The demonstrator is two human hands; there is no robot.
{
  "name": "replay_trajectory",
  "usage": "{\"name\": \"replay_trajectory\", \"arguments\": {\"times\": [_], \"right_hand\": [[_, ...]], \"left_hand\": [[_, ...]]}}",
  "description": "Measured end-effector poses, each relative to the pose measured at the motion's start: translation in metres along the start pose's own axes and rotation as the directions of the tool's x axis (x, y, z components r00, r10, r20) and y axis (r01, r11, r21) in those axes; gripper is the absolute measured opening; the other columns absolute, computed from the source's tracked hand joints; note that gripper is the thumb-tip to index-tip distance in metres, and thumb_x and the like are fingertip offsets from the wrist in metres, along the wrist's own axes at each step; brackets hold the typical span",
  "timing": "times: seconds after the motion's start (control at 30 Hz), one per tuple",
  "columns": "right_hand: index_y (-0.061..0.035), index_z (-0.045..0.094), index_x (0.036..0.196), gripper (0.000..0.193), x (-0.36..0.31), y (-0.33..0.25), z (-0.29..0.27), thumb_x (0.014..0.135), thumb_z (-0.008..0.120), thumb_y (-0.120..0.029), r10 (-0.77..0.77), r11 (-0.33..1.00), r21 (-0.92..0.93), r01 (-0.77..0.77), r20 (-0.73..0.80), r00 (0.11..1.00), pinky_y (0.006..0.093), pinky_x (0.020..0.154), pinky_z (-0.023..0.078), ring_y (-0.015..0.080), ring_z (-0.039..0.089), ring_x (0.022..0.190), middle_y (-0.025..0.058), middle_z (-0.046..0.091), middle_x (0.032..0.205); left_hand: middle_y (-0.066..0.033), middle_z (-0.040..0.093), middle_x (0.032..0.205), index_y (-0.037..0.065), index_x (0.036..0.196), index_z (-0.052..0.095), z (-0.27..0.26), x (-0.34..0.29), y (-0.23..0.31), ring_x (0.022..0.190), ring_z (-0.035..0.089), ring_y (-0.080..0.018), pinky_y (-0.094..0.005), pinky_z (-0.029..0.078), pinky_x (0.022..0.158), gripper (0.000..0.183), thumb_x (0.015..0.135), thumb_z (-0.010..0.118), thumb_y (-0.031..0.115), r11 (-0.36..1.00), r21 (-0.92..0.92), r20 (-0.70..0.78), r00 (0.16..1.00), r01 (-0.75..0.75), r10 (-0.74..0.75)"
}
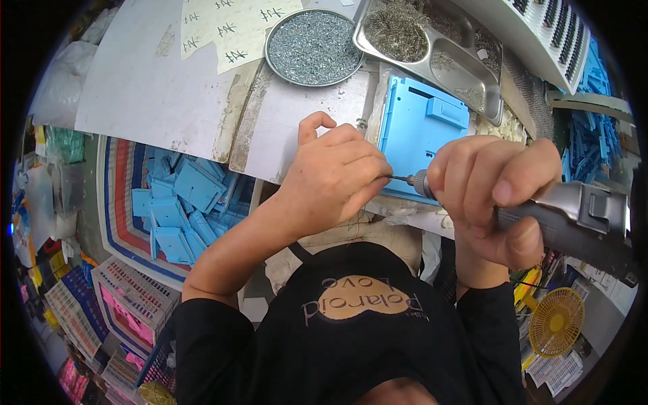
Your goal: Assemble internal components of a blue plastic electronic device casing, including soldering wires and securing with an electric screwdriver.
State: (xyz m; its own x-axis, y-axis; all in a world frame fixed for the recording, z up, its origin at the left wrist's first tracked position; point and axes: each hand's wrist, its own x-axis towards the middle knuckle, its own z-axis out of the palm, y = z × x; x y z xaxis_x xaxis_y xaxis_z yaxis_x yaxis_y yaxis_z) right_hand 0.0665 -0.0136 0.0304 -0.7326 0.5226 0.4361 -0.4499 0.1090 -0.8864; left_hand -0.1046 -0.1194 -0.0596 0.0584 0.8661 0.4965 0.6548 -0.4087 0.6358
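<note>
My right hand (pixel 487 185) is wrapped round a dark grey electric screwdriver (pixel 567 229), held nearly level with its thin bit pointing left. At the bit's tip, my left hand (pixel 331 177) has its thumb and fingers pinched together. Whatever lies between those fingertips is hidden. Just beyond both hands, a light blue plastic panel (pixel 408 125) with a raised block and a slot rests on the bench. The right hand covers its near right corner. I cannot tell whether the left fingers touch the panel.
A round metal dish (pixel 314 48) of small silver screws stands at the back, beside a steel compartment tray (pixel 426 69) with small metal parts. Left of me, a striped bag (pixel 116 202) holds several blue plastic pieces (pixel 177 210). A yellow fan (pixel 557 322) stands at the lower right.
</note>
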Motion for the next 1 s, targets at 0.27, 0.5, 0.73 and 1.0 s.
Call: {"name": "replay_trajectory", "arguments": {"times": [0.27,0.5,0.73,1.0], "right_hand": [[-0.0097,0.051,0.099,0.034,-0.025,0.011,0.019,0.097,0.072,-0.037,0.145,0.989,0.005,-0.146,-0.153,0.978,0.0343,0.053,0.043,0.0139,0.049,0.048,-0.002,0.05,0.058],[-0.007,0.053,0.09,0.02,-0.034,0.038,0.02,0.092,0.072,-0.014,0.016,0.975,-0.221,-0.008,0.036,0.999,0.0363,0.056,0.049,0.0207,0.056,0.051,0.0052,0.057,0.061],[-0.0044,0.059,0.099,0.018,-0.031,0.033,0.0,0.09,0.073,-0.013,-0.062,0.97,-0.232,0.071,0.048,0.997,0.0354,0.056,0.051,0.0198,0.057,0.053,0.005,0.058,0.063],[-0.0058,0.055,0.115,0.029,-0.05,-0.019,-0.088,0.1,0.056,-0.031,-0.12,0.989,-0.099,0.106,-0.144,0.982,0.0325,0.064,0.045,0.0124,0.045,0.054,-0.0034,0.044,0.058]], "left_hand": [[-0.0057,0.071,0.128,0.009,0.112,0.072,-0.009,0.006,-0.001,0.125,0.061,-0.0254,-0.0464,0.037,0.102,0.034,0.078,0.077,0.011,1.0,0.012,0.196,0.98,-0.021,0.019],[-0.0033,0.068,0.138,0.011,0.123,0.07,0.011,-0.01,-0.009,0.138,0.055,-0.0233,-0.0472,0.038,0.103,0.045,0.079,0.074,0.017,0.999,0.042,0.259,0.966,0.002,-0.012],[-0.0034,0.067,0.139,0.012,0.12,0.072,0.009,-0.002,-0.001,0.136,0.055,-0.0175,-0.0474,0.038,0.105,0.042,0.079,0.069,0.005,0.995,0.099,0.284,0.959,-0.012,-0.017],[-0.0059,0.064,0.14,0.009,0.121,0.071,0.028,0.025,0.024,0.135,0.056,-0.026,-0.0492,0.035,0.109,0.041,0.082,0.066,0.004,0.994,0.108,0.305,0.952,0.003,-0.036]]}}
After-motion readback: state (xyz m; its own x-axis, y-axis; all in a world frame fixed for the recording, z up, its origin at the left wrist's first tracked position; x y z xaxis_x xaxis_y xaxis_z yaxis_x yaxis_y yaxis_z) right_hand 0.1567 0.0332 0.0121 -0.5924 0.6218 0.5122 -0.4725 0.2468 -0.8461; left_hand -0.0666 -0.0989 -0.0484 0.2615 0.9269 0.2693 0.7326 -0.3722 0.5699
